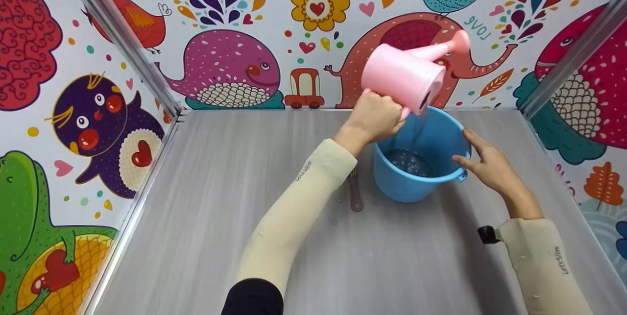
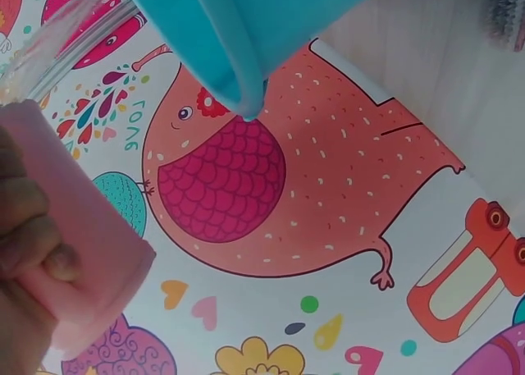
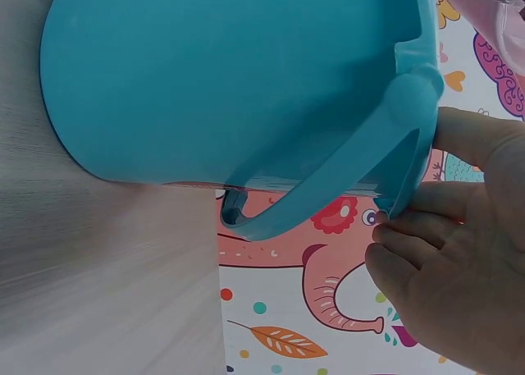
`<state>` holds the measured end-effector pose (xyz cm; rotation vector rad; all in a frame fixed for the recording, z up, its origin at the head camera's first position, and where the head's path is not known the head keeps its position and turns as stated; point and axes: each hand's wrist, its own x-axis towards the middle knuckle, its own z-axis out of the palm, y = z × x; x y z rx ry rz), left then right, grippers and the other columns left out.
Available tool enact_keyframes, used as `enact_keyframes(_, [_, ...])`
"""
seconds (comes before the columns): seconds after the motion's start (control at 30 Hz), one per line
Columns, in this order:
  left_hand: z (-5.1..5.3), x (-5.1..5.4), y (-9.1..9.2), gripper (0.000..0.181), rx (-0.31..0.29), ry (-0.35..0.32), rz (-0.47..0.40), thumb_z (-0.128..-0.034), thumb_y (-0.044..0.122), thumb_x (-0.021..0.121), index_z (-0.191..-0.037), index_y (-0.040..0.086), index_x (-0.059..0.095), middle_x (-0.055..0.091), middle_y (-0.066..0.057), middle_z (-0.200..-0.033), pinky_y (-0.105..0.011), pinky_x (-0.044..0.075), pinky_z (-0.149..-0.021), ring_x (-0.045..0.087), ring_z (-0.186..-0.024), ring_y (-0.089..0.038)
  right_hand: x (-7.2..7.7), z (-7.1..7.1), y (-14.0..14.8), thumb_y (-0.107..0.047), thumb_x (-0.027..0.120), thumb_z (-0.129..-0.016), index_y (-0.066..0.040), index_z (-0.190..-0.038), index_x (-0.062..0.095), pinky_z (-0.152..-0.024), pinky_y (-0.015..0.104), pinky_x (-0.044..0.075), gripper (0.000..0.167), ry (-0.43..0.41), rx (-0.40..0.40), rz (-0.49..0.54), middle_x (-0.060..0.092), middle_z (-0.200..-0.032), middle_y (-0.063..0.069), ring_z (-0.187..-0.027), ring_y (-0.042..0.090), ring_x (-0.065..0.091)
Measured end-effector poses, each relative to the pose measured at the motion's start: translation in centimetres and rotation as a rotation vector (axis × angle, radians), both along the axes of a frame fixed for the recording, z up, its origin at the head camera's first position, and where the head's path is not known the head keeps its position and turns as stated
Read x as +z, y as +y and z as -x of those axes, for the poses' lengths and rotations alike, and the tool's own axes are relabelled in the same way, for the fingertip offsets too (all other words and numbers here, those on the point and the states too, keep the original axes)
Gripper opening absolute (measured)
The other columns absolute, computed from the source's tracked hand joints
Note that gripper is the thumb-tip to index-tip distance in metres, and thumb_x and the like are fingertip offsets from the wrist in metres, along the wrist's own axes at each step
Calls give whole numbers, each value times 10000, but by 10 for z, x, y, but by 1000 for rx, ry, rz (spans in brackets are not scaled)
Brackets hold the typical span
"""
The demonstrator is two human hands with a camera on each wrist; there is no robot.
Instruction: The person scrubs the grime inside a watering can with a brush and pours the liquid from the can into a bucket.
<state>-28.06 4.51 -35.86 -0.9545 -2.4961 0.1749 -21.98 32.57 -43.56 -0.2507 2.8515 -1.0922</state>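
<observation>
My left hand [image 1: 374, 115] grips the handle of a pink watering can [image 1: 404, 77], tipped over the bucket with its spout pointing up and away. Water [image 1: 419, 128] runs from the can's top opening into the blue bucket [image 1: 409, 190], where a shallow pool [image 1: 409, 162] ripples at the bottom. At the bucket's right side, my right hand [image 1: 492, 165] holds the rim, the thumb over the edge and the other fingers along the outside. The bucket's own handle [image 3: 328, 178] hangs down its side in the right wrist view.
A fork with a brownish-pink handle [image 1: 356, 200] lies on the grey table [image 1: 205, 217], left of the bucket and partly behind my left forearm. Printed cartoon panels [image 1: 230, 70] wall the table at the back and sides, with metal rails [image 1: 122, 40] at the corners.
</observation>
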Motion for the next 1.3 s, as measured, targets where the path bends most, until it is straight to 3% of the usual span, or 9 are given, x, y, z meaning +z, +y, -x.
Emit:
enact_keyframes(0.23, [1,7,4,453,-3,21,22,-1026,427,440,-794,167,730,718,-11,-740,-314,546,-738,694,-745,-185,-1,-1,0,-407,615,-955,-30,-1569,139,-1043,723,278,864,8,-2,0,125,-1631,252,-1446,585,150])
enact_keyframes(0.77, [2,26,8,477,15,-2,76,-1040,447,396,-919,164,760,741,-10,-817,-319,548,-778,693,-784,-188,4,0,0,-425,603,-957,-55,-1577,120,-1053,718,276,868,-21,7,10,103,-1640,241,-1455,578,136])
enact_keyframes(1.3, [1,31,7,489,16,-2,86,-1044,457,369,-967,177,761,747,-3,-852,-325,555,-825,702,-818,-181,2,1,-1,-461,603,-947,-73,-1581,106,-1047,720,284,894,-52,-2,-1,88,-1648,221,-1456,578,132])
